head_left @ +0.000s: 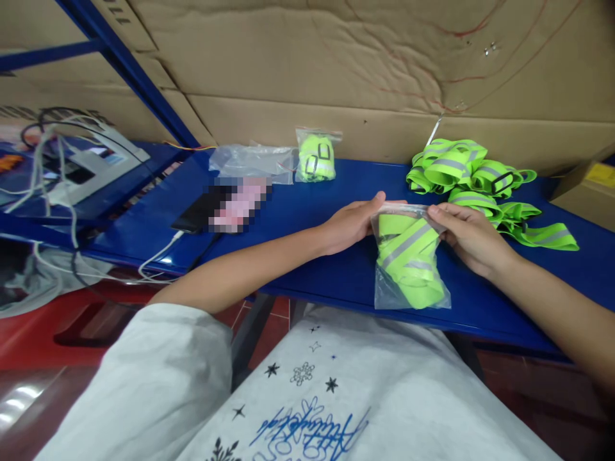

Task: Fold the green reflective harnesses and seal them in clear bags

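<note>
A clear zip bag (384, 288) hangs at the front edge of the blue table, with a folded neon-yellow reflective strap (408, 256) inside it. My left hand (353, 224) pinches the bag's top left corner. At the top right corner, my right hand (473, 237) grips the same edge between thumb and fingers. The bag's top edge looks pressed flat between both hands. Behind my right hand lies a loose pile of neon-yellow reflective straps (451, 166) with black buckles.
Against the cardboard backing stands a filled bag of straps (317, 157), beside flat clear bags (252, 160). A phone (206, 208) with a cable lies on the blue table (288, 256). White cables (62, 160) tangle at left; a cardboard box (586, 192) sits at right.
</note>
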`<state>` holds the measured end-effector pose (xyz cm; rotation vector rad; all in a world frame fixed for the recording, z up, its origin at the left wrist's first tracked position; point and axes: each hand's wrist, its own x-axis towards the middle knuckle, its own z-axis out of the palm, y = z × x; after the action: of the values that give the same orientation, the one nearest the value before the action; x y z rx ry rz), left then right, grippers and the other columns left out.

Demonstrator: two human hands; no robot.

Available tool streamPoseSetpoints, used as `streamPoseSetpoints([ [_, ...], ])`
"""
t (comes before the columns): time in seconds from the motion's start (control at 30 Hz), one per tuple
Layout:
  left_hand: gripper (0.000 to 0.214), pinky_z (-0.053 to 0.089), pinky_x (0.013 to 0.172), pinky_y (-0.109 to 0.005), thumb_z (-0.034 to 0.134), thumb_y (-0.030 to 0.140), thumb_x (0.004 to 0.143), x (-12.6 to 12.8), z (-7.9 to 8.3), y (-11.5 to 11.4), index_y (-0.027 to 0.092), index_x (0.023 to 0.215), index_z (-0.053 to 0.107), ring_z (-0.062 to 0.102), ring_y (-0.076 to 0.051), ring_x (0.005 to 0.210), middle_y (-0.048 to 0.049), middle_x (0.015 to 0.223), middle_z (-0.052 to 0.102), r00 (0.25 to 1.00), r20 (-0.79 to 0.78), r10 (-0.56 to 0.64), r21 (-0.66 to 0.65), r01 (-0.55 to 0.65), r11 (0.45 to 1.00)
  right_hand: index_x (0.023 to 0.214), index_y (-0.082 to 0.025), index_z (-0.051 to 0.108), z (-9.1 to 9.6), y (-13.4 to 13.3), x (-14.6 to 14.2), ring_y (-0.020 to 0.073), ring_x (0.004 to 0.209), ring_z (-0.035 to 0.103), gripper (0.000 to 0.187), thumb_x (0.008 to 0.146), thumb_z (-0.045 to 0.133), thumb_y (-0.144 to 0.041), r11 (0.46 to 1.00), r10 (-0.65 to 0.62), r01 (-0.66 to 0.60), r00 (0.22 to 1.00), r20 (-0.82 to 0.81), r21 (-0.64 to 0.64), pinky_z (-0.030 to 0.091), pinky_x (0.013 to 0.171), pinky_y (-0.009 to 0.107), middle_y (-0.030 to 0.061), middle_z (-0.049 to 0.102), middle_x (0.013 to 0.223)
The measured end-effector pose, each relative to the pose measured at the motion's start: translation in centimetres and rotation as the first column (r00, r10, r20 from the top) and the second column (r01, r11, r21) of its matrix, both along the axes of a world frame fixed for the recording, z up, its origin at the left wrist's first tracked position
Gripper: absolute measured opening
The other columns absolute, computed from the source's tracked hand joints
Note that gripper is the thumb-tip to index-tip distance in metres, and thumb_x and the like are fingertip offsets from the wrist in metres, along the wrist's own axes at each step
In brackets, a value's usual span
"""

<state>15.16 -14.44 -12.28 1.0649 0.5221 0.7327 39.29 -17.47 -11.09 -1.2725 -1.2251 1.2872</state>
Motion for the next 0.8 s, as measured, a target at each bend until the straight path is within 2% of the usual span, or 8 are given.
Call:
streamPoseSetpoints([
  [0.13,0.065,0.048,0.116,-0.045,0.069,0.072,0.091,0.0,-0.5,0.7,0.015,0.122,0.078,0.07,-0.031,0.125,-0.0153,0.125,0.078,0.993,-0.064,0.104,0.076,-0.099,0.992,0.087,-0.021,0.078,-0.1,0.4,0.4,0.0112,0.074,0.061,0.05,0.072,0.09,-0.067,0.998,0.04,-0.041,0.999,-0.012,-0.048,0.048,0.059,0.018,0.0032,0.073,0.086],
  [0.27,0.06,0.055,0.106,-0.04,0.066,0.071,0.093,-0.4,-0.5,1.8,0.02,0.122,0.076,0.074,-0.028,0.116,-0.0121,0.122,0.079,0.965,-0.038,0.259,0.115,-0.253,0.961,0.101,-0.022,0.078,-0.1,0.3,0.4,0.0158,0.085,0.068,0.054,0.075,0.087,-0.067,0.976,0.215,-0.21,0.972,0.099,-0.058,0.057,0.065,0.022,0.0074,0.076,0.1],
  [0.33,0.058,0.056,0.106,-0.037,0.062,0.069,0.096,-0.8,-0.3,2.4,0.021,0.125,0.074,0.073,-0.026,0.118,-0.0111,0.125,0.078,0.94,-0.037,0.34,0.146,-0.331,0.932,0.118,-0.023,0.073,-0.6,0.1,0.3,0.0155,0.08,0.067,0.06,0.075,0.09,-0.061,0.972,0.226,-0.233,0.95,0.218,0.01,0.058,0.062,0.024,0.0072,0.073,0.106],
  [0.43,0.053,0.056,0.104,-0.034,0.052,0.063,0.104,-1.8,0.2,3.9,0.019,0.125,0.072,0.072,-0.024,0.12,-0.0114,0.13,0.076,0.865,-0.054,0.498,0.189,-0.481,0.856,0.142,-0.027,0.056,-1.7,-0.5,0.2,0.0127,0.069,0.063,0.075,0.08,0.086,-0.056,0.949,0.052,-0.166,0.92,0.388,0.267,0.058,0.057,0.029,0.0075,0.066,0.119],
  [0.53,0.047,0.058,0.098,-0.031,0.043,0.053,0.11,-2.7,0.9,6.2,0.018,0.124,0.07,0.073,-0.022,0.117,-0.0118,0.128,0.076,0.788,-0.126,0.602,0.158,-0.583,0.797,0.141,-0.024,0.058,-1.8,-1.4,-0.5,0.0205,0.089,0.069,0.056,0.094,0.073,-0.05,0.766,-0.138,-0.34,0.742,0.656,0.545,0.063,0.078,0.038,0.0135,0.061,0.13],
  [0.63,0.042,0.058,0.095,-0.032,0.041,0.045,0.112,-3.2,2.3,9.2,0.016,0.124,0.069,0.075,-0.023,0.112,-0.0133,0.121,0.077,0.791,-0.206,0.577,0.154,-0.556,0.817,0.145,-0.019,0.061,-0.7,-1.0,-1.9,0.0371,0.124,0.065,0.048,0.104,0.057,-0.045,0.597,-0.242,-0.648,0.417,0.876,0.473,0.057,0.101,0.054,0.0198,0.057,0.147],
  [0.7,0.037,0.057,0.097,-0.032,0.041,0.037,0.112,-3.3,3.8,11.2,0.015,0.127,0.067,0.075,-0.022,0.111,-0.014,0.122,0.076,0.772,-0.239,0.589,0.271,-0.53,0.804,0.15,-0.015,0.059,0.1,0.7,-3.2,0.0421,0.13,0.061,0.054,0.107,0.049,-0.046,0.569,-0.263,-0.735,0.262,0.929,0.369,0.053,0.104,0.058,0.0216,0.055,0.152],
  [0.8,0.033,0.054,0.103,-0.032,0.043,0.027,0.11,-4.3,6.4,13.4,0.016,0.133,0.063,0.072,-0.02,0.115,-0.0144,0.132,0.072,0.648,-0.287,0.706,0.501,-0.527,0.687,0.15,-0.009,0.057,0.8,4.3,-5.4,0.0403,0.127,0.062,0.06,0.108,0.045,-0.05,0.596,-0.217,-0.751,0.189,0.958,0.284,0.052,0.107,0.054,0.0232,0.056,0.148],
])
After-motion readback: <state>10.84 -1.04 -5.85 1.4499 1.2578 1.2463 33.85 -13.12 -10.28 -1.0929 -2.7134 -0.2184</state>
